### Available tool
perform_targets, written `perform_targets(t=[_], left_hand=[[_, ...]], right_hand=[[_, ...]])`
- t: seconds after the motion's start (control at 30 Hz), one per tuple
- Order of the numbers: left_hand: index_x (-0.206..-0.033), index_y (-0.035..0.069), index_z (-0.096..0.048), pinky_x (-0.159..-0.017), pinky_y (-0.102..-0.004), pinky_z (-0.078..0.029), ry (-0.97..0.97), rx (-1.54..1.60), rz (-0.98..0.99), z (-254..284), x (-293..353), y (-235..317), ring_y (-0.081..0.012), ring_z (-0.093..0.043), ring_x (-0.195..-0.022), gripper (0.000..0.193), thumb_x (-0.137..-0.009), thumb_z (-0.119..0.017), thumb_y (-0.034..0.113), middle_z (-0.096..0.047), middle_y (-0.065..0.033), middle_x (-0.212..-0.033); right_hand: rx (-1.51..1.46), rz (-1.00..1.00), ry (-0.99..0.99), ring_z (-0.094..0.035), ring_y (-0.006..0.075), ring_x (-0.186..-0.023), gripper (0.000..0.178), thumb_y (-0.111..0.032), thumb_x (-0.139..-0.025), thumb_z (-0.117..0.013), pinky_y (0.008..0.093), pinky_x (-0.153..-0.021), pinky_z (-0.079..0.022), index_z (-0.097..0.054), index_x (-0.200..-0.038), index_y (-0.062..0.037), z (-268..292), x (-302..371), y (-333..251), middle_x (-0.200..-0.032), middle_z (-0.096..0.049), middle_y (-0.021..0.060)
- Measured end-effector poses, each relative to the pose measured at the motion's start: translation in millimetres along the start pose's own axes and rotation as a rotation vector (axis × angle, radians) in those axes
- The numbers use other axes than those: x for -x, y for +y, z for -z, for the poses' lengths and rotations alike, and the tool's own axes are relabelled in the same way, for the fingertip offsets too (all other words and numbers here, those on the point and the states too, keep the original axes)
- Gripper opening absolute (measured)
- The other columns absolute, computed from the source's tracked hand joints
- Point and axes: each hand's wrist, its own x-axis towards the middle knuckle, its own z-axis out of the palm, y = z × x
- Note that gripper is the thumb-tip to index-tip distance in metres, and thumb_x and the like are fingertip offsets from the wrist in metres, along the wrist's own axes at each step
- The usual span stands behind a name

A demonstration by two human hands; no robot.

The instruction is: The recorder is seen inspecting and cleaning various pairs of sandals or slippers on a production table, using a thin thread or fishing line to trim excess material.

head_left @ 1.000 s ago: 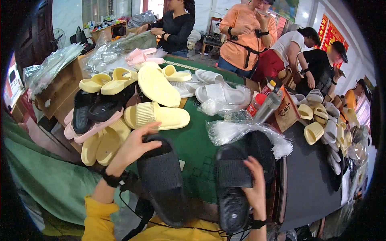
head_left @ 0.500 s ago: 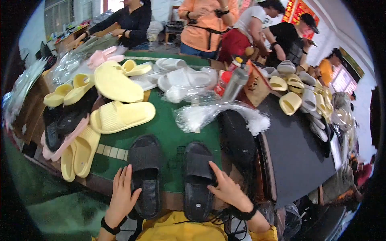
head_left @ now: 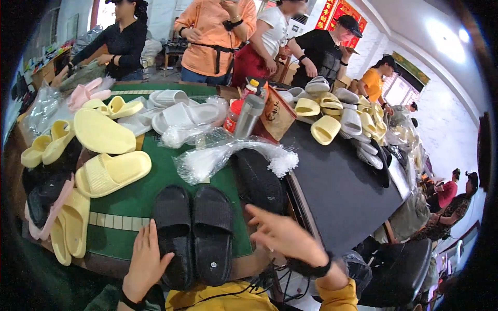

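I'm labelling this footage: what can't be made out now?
Head view:
Outer edge of the left black slide: partly behind the left hand.
Underside of the right black slide: faces away.
Part of the red-lidded jar: behind the metal tumbler.
Co-worker in orange with black waist strap: head mostly cut off by the upper edge.

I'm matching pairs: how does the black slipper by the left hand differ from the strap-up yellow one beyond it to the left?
The black slipper is dark; the yellow slipper is pale. The black slipper's toe points up the picture; the yellow slipper lies crosswise, toe leftward. The left hand is at the black slipper's edge; no hand touches the yellow slipper. Both have one wide, ribbed strap.
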Motion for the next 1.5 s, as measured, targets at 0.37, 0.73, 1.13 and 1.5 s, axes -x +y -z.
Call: perform_targets(t=[0.37,0.73,1.13,1.5], left_hand=[[-0.136,0.001,-0.047,-0.089,-0.0433,-0.048,-0.044,-0.056,-0.452,64,-99,27,-0.0358,-0.059,-0.105,0.057,-0.090,-0.065,0.030,-0.063,-0.0191,-0.111],[-0.144,0.038,-0.044,-0.115,-0.0635,-0.009,-0.258,-0.238,-0.430,-21,-270,14,-0.0472,-0.005,-0.147,0.052,-0.095,-0.051,0.054,-0.009,-0.0237,-0.160],[-0.143,0.032,-0.047,-0.116,-0.0638,-0.009,-0.208,-0.288,-0.398,-51,-280,4,-0.0423,-0.006,-0.148,0.052,-0.096,-0.049,0.052,-0.008,-0.0161,-0.162],[-0.135,0.038,-0.056,-0.116,-0.0624,-0.010,-0.266,-0.286,-0.373,-33,-274,16,-0.0434,-0.005,-0.148,0.043,-0.092,-0.059,0.046,-0.015,-0.0167,-0.160]], right_hand=[[0.096,-0.062,0.599,-0.067,0.0140,-0.067,0.018,-0.006,-0.090,-0.062,0.0282,-0.058,-0.053,-0.069,-0.103,0.0021,129,-62,69,-0.084,-0.071,0.0127],[0.415,0.000,0.736,-0.065,0.0338,-0.077,0.012,-0.014,-0.084,-0.067,0.0405,-0.067,-0.051,-0.070,-0.092,-0.0063,114,-95,103,-0.086,-0.067,0.0130],[-0.918,0.330,1.230,-0.061,0.0224,-0.113,0.025,-0.018,-0.099,-0.050,0.0340,-0.090,-0.054,-0.055,-0.113,0.0020,200,12,143,-0.129,-0.059,0.0178],[-0.921,1.130,0.904,-0.039,0.0062,-0.057,0.023,-0.008,-0.100,-0.050,0.0170,-0.047,-0.035,-0.048,-0.117,0.0071,201,195,43,-0.080,-0.047,0.0038]])
